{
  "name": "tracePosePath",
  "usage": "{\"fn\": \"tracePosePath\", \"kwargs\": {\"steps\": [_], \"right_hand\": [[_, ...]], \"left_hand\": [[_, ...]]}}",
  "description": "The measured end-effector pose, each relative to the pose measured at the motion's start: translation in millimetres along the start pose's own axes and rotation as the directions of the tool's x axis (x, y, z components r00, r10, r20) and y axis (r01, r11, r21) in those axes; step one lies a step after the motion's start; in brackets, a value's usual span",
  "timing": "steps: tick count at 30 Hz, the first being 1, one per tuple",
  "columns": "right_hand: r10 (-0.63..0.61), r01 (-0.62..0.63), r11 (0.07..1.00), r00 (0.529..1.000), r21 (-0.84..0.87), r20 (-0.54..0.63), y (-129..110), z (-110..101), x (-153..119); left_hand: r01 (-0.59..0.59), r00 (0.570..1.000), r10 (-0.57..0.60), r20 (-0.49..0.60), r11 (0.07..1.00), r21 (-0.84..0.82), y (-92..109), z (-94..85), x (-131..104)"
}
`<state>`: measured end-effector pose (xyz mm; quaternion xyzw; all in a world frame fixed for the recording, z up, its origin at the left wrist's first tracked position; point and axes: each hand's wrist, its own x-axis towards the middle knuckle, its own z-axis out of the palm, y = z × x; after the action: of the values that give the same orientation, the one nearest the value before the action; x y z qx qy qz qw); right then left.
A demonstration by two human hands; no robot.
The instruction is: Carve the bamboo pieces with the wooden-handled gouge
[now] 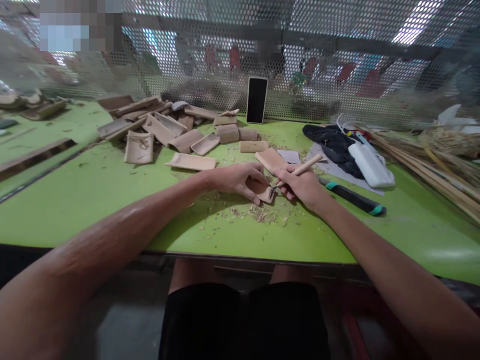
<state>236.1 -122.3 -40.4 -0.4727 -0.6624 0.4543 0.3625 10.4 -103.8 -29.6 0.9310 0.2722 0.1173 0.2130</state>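
Observation:
My left hand [242, 181] grips a small curved bamboo piece [264, 190] against the green table, its thumb and fingers closed on the sides. In my right hand [298, 186] is a carving tool [309, 164] with a pale wooden handle, held like a pen. Its dark metal tip touches the near end of the bamboo piece. Wood shavings [260, 214] lie just in front of both hands. A flat bamboo slat [270, 159] rests right behind them, partly hidden by my right hand.
Split bamboo pieces [157, 131] are piled at the back left. A phone [257, 100] leans on the perforated metal screen [210, 75]. To the right lie a black-and-green tool handle [356, 199], a black cloth [333, 150], a white device [371, 164] and long bamboo strips [423, 165].

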Motion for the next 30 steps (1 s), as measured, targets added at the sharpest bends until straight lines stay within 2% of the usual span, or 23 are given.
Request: {"fn": "tracePosePath", "kwargs": {"steps": [14, 21, 30], "right_hand": [[0.043, -0.043, 0.999, 0.999, 0.012, 0.014, 2.6, 2.4, 3.5], [-0.009, 0.01, 0.999, 1.0, 0.045, -0.011, 0.0, 6.0, -1.8], [-0.015, 0.014, 0.999, 1.0, 0.051, 0.017, 8.3, 3.1, 2.3]], "left_hand": [[-0.055, 0.997, 0.056, 0.055, 0.998, -0.025, -8.1, -3.3, -1.0], [-0.032, 0.997, 0.029, 0.078, 0.999, 0.041, -7.5, -5.2, -0.9], [0.001, 0.997, 0.0, 0.076, 1.0, -0.011, -8.5, -3.9, -2.6]]}}
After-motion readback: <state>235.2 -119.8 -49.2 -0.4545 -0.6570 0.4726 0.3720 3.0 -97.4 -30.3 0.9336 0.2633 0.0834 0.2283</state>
